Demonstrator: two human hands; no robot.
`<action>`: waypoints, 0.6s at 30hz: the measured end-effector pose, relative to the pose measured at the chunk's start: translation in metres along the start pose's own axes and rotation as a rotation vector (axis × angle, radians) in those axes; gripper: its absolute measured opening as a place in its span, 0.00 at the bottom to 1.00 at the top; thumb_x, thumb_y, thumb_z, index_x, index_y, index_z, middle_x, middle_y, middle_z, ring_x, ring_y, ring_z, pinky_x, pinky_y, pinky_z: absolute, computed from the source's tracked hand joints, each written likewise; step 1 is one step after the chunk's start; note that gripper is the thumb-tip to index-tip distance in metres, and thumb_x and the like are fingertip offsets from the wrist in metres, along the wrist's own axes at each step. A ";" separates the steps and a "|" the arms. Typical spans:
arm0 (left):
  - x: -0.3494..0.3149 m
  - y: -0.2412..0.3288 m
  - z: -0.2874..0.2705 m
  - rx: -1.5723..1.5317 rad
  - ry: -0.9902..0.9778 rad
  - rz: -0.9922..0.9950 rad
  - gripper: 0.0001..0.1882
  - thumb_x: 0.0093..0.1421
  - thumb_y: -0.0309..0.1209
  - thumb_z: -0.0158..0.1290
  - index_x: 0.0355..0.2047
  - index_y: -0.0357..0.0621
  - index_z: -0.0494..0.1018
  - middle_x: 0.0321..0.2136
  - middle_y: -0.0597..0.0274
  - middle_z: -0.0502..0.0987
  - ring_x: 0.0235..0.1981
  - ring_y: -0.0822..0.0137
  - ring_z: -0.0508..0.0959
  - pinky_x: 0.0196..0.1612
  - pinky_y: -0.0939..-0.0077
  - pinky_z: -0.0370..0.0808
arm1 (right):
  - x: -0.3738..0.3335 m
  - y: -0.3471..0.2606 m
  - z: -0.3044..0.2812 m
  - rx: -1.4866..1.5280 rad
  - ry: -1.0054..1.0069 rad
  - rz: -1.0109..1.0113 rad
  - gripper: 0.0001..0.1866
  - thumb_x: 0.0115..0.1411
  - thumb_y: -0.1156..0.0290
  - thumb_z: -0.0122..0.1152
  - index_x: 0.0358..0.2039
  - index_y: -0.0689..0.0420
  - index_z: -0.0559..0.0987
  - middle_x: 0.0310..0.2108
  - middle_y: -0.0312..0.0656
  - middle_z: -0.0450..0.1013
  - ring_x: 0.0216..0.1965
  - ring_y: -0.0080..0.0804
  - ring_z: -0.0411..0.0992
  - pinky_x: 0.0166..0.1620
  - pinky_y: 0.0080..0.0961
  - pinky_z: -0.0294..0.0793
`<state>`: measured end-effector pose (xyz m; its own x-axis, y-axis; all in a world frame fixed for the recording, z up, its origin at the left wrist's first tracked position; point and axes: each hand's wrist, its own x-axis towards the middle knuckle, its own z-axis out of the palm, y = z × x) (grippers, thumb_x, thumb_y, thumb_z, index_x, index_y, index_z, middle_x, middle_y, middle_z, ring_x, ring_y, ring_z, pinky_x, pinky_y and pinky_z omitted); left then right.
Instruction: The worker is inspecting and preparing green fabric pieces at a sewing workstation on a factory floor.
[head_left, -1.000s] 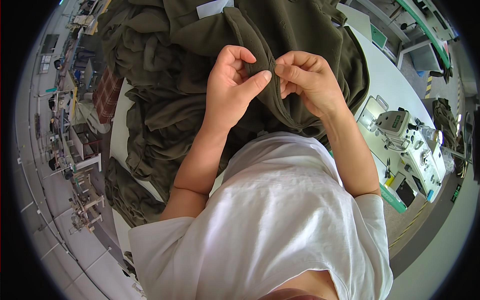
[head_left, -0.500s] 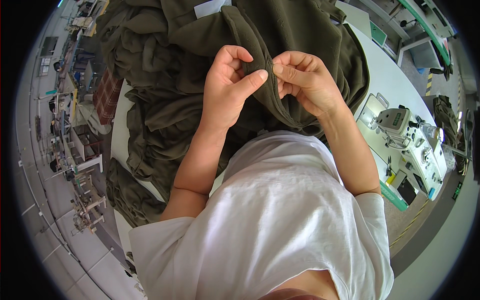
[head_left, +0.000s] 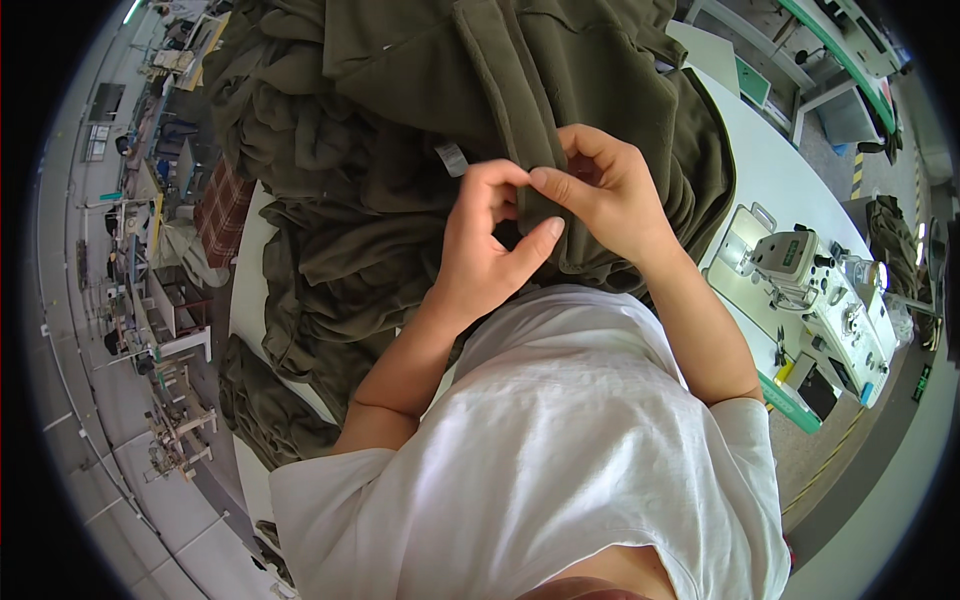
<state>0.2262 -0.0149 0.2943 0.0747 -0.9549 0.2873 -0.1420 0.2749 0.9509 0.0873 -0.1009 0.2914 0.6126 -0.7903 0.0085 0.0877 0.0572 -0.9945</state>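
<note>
A dark olive fleece garment [head_left: 420, 70] lies spread over the table in front of me, with a long stitched band [head_left: 510, 90] running down toward my hands. My right hand [head_left: 615, 200] pinches the lower part of this band between thumb and bent fingers. Just left of it, my left hand [head_left: 485, 235] is curved, its thumb and forefinger apart. The left forefinger's tip meets the right thumb at the band; the other left fingers are partly hidden. A small white label [head_left: 453, 160] shows on the cloth beside my left hand.
More olive fabric [head_left: 310, 290] is heaped to the left and hangs off the white table [head_left: 800, 165]. At the right stands a white sewing machine [head_left: 825, 300], with small snips [head_left: 781, 345] near it. A checked brown cloth [head_left: 222, 210] hangs farther left.
Both hands have moved lower along the band, toward my body. The band now lies straighter, and the left thumb has come away from it. A white label now shows beside my left hand.
</note>
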 end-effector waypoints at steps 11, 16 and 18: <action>0.042 0.010 -0.010 -0.110 0.279 0.192 0.24 0.58 0.20 0.52 0.51 0.41 0.54 0.33 0.62 0.70 0.31 0.75 0.71 0.34 0.83 0.69 | -0.016 -0.022 0.019 -0.320 0.102 -0.175 0.12 0.59 0.73 0.58 0.42 0.63 0.72 0.28 0.32 0.70 0.27 0.16 0.67 0.31 0.14 0.69; 0.038 0.009 -0.018 0.080 0.173 0.129 0.15 0.57 0.19 0.51 0.44 0.40 0.65 0.31 0.65 0.69 0.28 0.79 0.69 0.30 0.89 0.67 | -0.007 -0.023 0.013 0.045 0.118 -0.106 0.11 0.63 0.69 0.53 0.41 0.63 0.73 0.28 0.33 0.70 0.27 0.16 0.66 0.30 0.15 0.69; 0.039 0.011 -0.017 0.114 0.178 0.122 0.12 0.57 0.19 0.52 0.41 0.39 0.67 0.30 0.66 0.69 0.28 0.79 0.69 0.29 0.89 0.67 | -0.005 -0.024 0.012 0.061 0.114 -0.112 0.11 0.64 0.69 0.52 0.41 0.63 0.73 0.28 0.33 0.69 0.27 0.16 0.66 0.30 0.15 0.69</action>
<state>0.2441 -0.0466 0.3182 0.2215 -0.8778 0.4247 -0.2705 0.3631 0.8916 0.0909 -0.0910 0.3169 0.5040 -0.8575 0.1032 0.1998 -0.0005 -0.9798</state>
